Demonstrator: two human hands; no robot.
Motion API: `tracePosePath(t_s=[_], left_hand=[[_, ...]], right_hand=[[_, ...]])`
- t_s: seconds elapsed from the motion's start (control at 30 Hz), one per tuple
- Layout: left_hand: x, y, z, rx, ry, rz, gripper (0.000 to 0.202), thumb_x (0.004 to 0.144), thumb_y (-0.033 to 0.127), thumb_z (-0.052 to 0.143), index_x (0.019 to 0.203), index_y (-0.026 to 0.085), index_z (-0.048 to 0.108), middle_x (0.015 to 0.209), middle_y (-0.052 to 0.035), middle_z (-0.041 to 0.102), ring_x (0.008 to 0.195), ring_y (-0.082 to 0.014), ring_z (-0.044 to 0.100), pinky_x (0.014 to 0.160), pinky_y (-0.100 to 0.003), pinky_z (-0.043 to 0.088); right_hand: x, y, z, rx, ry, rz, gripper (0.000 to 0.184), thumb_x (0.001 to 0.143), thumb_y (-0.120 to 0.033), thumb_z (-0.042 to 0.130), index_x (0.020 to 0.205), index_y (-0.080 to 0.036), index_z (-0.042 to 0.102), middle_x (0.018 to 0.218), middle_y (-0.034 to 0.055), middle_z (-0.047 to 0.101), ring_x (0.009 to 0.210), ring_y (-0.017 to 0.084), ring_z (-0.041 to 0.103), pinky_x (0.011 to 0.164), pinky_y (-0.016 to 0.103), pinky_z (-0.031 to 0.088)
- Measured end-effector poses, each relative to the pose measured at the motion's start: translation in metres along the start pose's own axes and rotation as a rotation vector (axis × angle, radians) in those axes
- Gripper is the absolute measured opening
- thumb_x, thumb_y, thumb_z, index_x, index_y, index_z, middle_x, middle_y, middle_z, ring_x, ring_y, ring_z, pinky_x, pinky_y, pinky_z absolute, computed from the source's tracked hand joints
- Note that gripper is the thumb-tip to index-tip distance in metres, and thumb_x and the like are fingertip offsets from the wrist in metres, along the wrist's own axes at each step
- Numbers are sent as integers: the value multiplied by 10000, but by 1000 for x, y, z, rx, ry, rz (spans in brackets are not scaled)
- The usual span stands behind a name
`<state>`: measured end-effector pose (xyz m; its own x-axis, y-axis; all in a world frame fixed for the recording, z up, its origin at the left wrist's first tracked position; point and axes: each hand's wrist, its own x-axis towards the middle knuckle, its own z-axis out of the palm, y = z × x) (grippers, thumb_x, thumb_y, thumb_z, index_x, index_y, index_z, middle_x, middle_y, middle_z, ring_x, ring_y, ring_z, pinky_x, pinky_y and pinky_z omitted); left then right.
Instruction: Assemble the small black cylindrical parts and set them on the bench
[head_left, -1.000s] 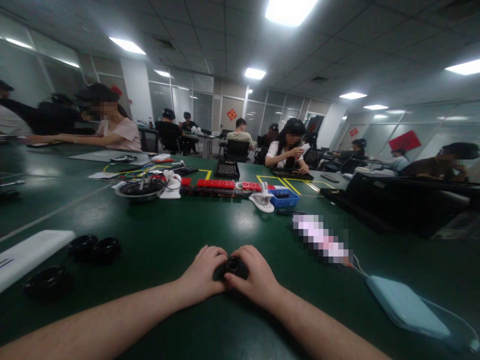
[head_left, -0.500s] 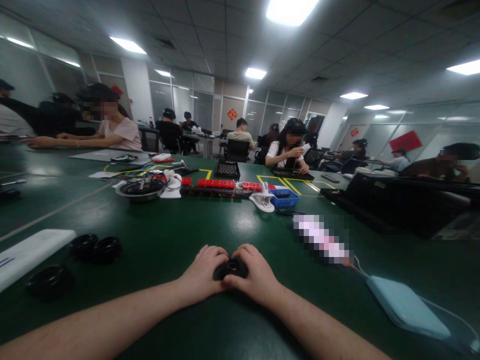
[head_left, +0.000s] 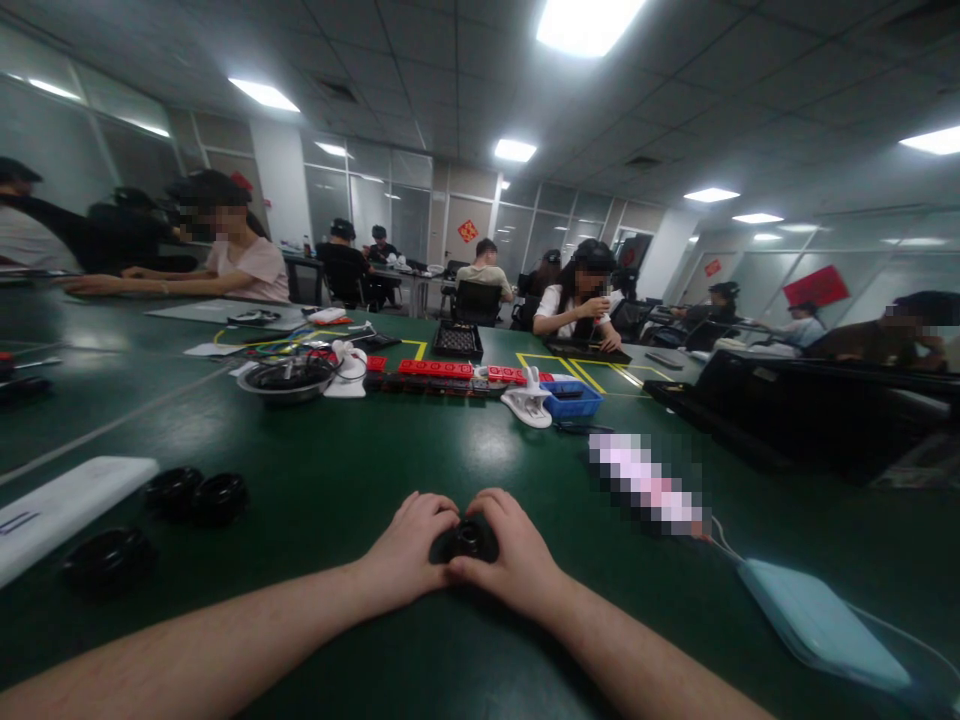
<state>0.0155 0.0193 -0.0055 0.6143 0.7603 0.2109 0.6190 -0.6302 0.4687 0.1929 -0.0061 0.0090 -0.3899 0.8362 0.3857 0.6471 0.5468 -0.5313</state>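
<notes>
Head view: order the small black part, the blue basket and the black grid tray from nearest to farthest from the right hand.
1. small black part, touching the right hand
2. blue basket, mid-table ahead
3. black grid tray, farthest back

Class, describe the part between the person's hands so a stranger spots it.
On the green table, find the left hand and right hand meeting near the front. Between them sits a small black round part; unlike the loose black rings further left, it is held.
</notes>
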Motion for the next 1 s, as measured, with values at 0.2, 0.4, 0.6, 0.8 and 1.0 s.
tracePosePath(t_s=[0.2,0.4,0.6,0.8,1.0], left_hand=[[0,4,-3,-18,-15,-21,330,676,321,657,979,214,582,1047,-51,529,1003,-253,461,951,-451,285],[0,1,-1,7,-17,-10,346,680,396,670,943,187,586,1069,-74,521,1014,-268,454,956,-465,283],[0,1,-1,7,-13,-16,299,667,325,677,918,185,593,1046,-63,527,1001,-261,459,964,-467,276],[0,3,-3,-13,-29,-20,355,675,292,661,1004,188,578,1070,-68,519,1022,-262,449,983,-480,241],[0,4,-4,-3,-25,-14,308,695,379,646,929,188,587,1062,-75,522,1009,-269,455,973,-497,247]], right_hand=[[-1,-2,-3,26,-13,-64,325,679,-158,633,988,-189,536,1009,62,530,969,202,488,853,337,409],[-2,1,-2,19,-65,-73,668,664,-415,692,1216,-176,401,1221,115,455,1136,264,410,961,411,328],[1,3,1,-10,-21,1,439,614,-347,739,963,-179,531,997,67,527,939,227,503,821,367,420],[-2,-1,-1,10,-50,-63,390,669,-175,648,1043,-197,536,1064,58,526,1009,205,483,894,347,380],[-2,1,-1,3,-28,-13,587,656,-316,691,1166,-177,435,1158,104,492,1070,261,452,918,418,352]])
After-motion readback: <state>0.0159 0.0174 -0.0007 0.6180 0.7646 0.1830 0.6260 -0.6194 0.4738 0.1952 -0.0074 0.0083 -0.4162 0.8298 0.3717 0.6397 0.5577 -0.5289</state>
